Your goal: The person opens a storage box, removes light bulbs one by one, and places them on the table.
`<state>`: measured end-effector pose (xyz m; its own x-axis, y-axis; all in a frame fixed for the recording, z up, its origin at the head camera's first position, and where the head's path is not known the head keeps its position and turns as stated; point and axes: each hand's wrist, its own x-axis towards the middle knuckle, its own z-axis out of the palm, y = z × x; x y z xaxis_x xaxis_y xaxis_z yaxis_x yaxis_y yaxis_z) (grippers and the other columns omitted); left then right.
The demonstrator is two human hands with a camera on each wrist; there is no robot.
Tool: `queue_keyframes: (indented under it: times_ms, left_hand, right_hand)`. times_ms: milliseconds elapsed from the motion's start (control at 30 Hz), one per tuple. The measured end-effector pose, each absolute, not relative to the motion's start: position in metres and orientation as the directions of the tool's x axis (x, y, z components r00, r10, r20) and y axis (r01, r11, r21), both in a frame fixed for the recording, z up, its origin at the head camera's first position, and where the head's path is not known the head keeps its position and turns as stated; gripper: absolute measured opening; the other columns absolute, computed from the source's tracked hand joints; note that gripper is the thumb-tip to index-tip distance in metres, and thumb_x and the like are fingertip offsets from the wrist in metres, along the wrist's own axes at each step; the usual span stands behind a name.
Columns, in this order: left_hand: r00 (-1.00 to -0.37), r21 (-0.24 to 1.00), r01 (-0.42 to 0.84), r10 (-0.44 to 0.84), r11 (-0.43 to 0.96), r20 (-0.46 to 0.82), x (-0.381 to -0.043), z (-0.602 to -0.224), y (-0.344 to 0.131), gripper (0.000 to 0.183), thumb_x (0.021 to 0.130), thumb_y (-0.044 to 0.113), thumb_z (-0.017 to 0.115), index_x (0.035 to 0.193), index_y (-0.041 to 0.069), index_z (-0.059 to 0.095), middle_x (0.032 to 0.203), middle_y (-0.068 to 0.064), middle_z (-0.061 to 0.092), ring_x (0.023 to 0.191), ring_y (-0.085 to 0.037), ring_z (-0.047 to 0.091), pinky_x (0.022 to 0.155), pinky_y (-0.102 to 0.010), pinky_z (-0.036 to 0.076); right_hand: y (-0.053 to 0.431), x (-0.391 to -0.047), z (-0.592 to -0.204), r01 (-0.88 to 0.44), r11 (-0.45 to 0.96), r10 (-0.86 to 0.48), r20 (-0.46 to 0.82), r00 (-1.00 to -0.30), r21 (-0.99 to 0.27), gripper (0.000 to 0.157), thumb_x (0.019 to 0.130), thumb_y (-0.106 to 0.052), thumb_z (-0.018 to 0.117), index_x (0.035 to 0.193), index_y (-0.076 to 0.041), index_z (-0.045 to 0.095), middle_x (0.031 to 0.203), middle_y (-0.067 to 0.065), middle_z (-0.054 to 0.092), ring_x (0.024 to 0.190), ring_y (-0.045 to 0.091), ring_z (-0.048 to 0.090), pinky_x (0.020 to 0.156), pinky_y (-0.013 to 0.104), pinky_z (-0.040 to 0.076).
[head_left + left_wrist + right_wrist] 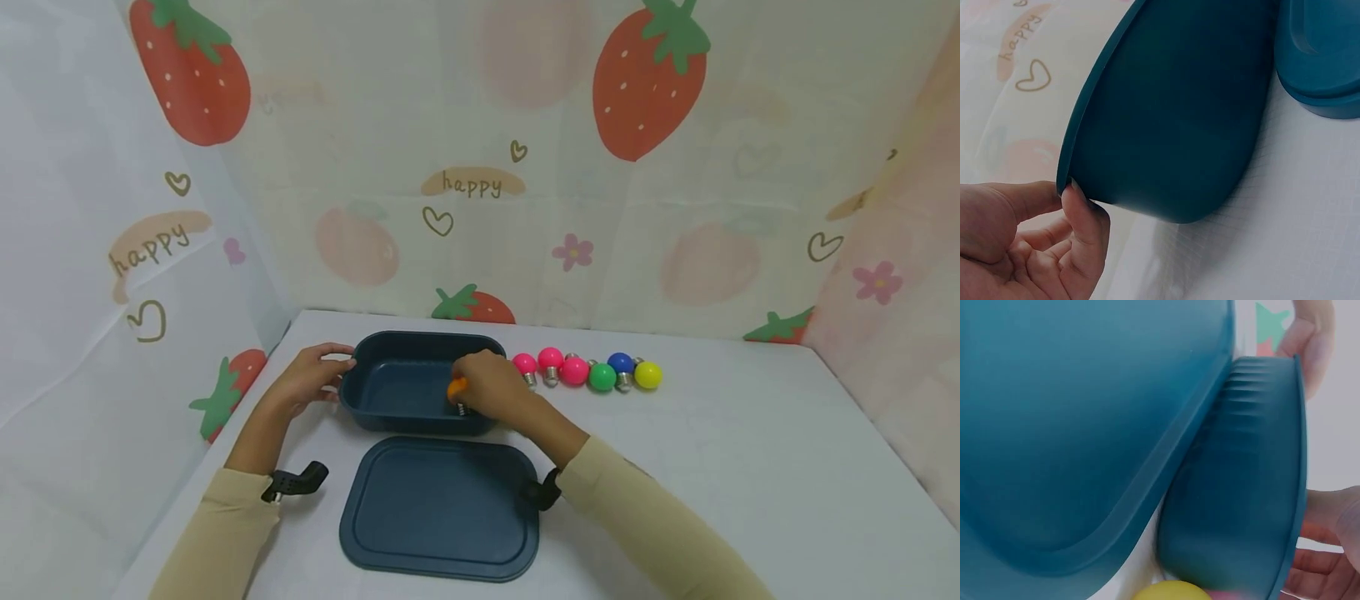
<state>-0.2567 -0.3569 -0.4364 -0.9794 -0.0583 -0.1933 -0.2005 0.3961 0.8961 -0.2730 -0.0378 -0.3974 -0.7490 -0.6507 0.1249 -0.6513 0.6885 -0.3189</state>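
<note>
An open dark blue box [397, 421] stands on the white table. At its left end my left hand [313, 379] pinches the rim between thumb and finger, plain in the left wrist view, where the box wall [1166, 125] fills the middle. My right hand [491, 385] reaches over the right part of the box and grips an orange light bulb [456, 388], its metal screw base pointing down inside. From the right wrist, the box's outer wall [1235, 475] hides the bulb, and part of my right hand [1335, 562] shows past the rim.
Right of the box lies a row of small bulbs: pink [574, 372], green [602, 377], blue [621, 363] and yellow [648, 375]. A yellow bulb [1172, 592] shows low in the right wrist view. The matching lid [442, 508] lies flat in front. Strawberry-print cloth [472, 250] hangs behind.
</note>
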Motion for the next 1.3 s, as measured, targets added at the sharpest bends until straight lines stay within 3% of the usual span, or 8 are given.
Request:
queue_keyframes:
  times_ms: [167, 400, 1033, 1300]
  left_hand:
    - [-0.979, 0.891, -0.202, -0.064, 0.406, -0.193, -0.257, -0.436, -0.356, 0.050, 0.105, 0.026, 0.057, 0.146, 0.001, 0.047, 0.120, -0.024, 0.065, 0.085, -0.022, 0.066, 0.068, -0.029, 0.058]
    - [-0.978, 0.895, -0.208, -0.058, 0.395, -0.202, -0.256, -0.437, -0.356, 0.050, 0.104, 0.025, 0.058, 0.146, 0.000, 0.046, 0.115, -0.021, 0.066, 0.082, -0.020, 0.066, 0.066, -0.029, 0.057]
    - [-0.977, 0.900, -0.211, -0.056, 0.382, -0.206, -0.253, -0.430, -0.353, 0.052, 0.104, 0.026, 0.058, 0.147, 0.000, 0.045, 0.113, -0.020, 0.067, 0.080, -0.019, 0.065, 0.065, -0.029, 0.057]
    - [-0.977, 0.897, -0.211, -0.052, 0.388, -0.207, -0.254, -0.433, -0.355, 0.051, 0.105, 0.026, 0.058, 0.147, 0.000, 0.046, 0.112, -0.019, 0.067, 0.081, -0.019, 0.065, 0.066, -0.029, 0.057]
  right_hand:
    - [-0.028, -0.274, -0.395, -0.645, 0.667, -0.646, 0.142, -0.750, -0.373, 0.027, 0.091, -0.024, 0.078, 0.113, -0.007, 0.075, 0.102, 0.006, 0.073, 0.088, 0.021, 0.063, 0.078, 0.032, 0.056]
    - [-0.016, -0.273, -0.398, -0.618, 0.626, -0.633, 0.153, -0.759, -0.475, 0.032, 0.092, -0.025, 0.077, 0.118, -0.007, 0.074, 0.107, 0.006, 0.073, 0.094, 0.021, 0.063, 0.082, 0.030, 0.056]
    - [0.009, -0.257, -0.381, -0.597, 0.619, -0.565, 0.239, -0.790, -0.510, 0.036, 0.090, -0.027, 0.079, 0.119, -0.008, 0.074, 0.109, 0.005, 0.073, 0.092, 0.023, 0.067, 0.079, 0.030, 0.056]
    - [0.025, -0.248, -0.380, -0.522, 0.652, -0.505, 0.199, -0.840, -0.550, 0.038, 0.090, -0.030, 0.078, 0.122, -0.011, 0.073, 0.110, 0.004, 0.072, 0.090, 0.021, 0.063, 0.073, 0.027, 0.056]
